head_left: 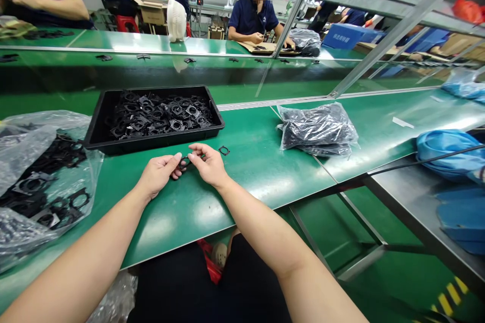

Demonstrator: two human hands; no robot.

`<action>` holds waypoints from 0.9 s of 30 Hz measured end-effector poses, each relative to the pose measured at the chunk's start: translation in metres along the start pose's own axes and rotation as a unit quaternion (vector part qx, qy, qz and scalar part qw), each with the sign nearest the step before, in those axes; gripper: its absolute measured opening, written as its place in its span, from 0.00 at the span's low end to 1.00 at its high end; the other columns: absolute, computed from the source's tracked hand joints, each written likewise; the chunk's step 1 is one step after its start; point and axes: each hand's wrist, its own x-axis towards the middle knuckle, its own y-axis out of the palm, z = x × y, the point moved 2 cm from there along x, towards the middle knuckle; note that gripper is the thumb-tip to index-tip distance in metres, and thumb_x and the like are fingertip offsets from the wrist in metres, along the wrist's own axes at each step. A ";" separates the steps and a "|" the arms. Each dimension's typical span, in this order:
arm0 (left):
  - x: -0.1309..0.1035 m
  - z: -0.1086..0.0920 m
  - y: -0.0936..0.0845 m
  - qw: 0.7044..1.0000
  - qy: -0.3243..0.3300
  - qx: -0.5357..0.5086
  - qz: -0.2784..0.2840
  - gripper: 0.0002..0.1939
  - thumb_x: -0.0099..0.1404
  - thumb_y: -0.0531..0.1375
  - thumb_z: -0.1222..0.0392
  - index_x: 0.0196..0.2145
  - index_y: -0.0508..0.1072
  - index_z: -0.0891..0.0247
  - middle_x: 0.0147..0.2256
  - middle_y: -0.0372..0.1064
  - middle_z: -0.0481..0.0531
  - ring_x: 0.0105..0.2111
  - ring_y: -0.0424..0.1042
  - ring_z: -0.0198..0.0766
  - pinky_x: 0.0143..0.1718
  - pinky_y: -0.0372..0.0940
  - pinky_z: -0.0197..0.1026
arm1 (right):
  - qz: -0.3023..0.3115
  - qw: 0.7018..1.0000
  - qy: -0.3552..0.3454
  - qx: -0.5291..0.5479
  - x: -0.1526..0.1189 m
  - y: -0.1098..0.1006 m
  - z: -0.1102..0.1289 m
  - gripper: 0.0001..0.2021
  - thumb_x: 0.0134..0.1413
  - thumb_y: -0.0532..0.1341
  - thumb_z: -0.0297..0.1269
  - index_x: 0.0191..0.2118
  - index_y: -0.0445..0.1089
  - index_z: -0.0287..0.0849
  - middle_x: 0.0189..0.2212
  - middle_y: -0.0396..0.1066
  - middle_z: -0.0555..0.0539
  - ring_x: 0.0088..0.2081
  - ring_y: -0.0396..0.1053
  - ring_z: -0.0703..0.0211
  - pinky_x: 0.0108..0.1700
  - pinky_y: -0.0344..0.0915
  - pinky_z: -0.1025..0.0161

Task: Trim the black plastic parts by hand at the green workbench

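Both hands meet over the green table, just in front of a black tray point(151, 144) heaped with black ring-shaped parts. My left hand point(161, 171) pinches a small black part point(184, 162) from the left. On its other side, my right hand point(207, 164) grips the same part, thumb and fingers closed; the fingers hide much of it. A single black ring point(224, 151) lies on the table just right of my right hand. At the far left, an open clear plastic bag point(71, 121) holds many similar black parts.
A sealed plastic bag of black parts point(318, 126) lies to the right. Beyond the tray runs a green belt point(242, 78) with small black parts. Metal struts point(379, 45) slant overhead at right. Blue bundles point(450, 154) sit at the right edge. Several people work across the belt.
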 end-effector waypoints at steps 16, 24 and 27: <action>0.000 0.004 0.002 0.999 0.042 -0.004 -0.033 0.23 0.50 0.66 0.48 0.42 0.77 0.64 0.34 0.75 0.53 0.31 0.70 0.39 0.38 0.66 0.43 | 0.013 0.992 -0.093 -0.082 -0.001 -0.001 0.001 0.06 0.53 0.61 0.39 0.36 0.73 0.46 0.36 0.72 0.46 0.40 0.68 0.58 0.41 0.66 0.62; 0.000 0.005 0.000 0.987 0.121 0.096 -0.035 0.18 0.55 0.62 0.48 0.40 0.77 0.61 0.36 0.73 0.54 0.35 0.70 0.41 0.39 0.65 0.43 | 0.028 0.989 -0.105 -0.104 -0.001 -0.002 0.005 0.05 0.53 0.61 0.38 0.30 0.71 0.45 0.32 0.72 0.47 0.39 0.68 0.59 0.46 0.64 0.60; -0.003 -0.002 0.000 0.973 0.161 0.160 -0.032 0.16 0.58 0.60 0.49 0.40 0.77 0.60 0.35 0.72 0.54 0.36 0.70 0.41 0.39 0.65 0.42 | 0.029 0.990 -0.085 -0.104 -0.002 -0.002 0.004 0.06 0.53 0.60 0.39 0.30 0.70 0.44 0.32 0.72 0.48 0.36 0.68 0.61 0.43 0.65 0.62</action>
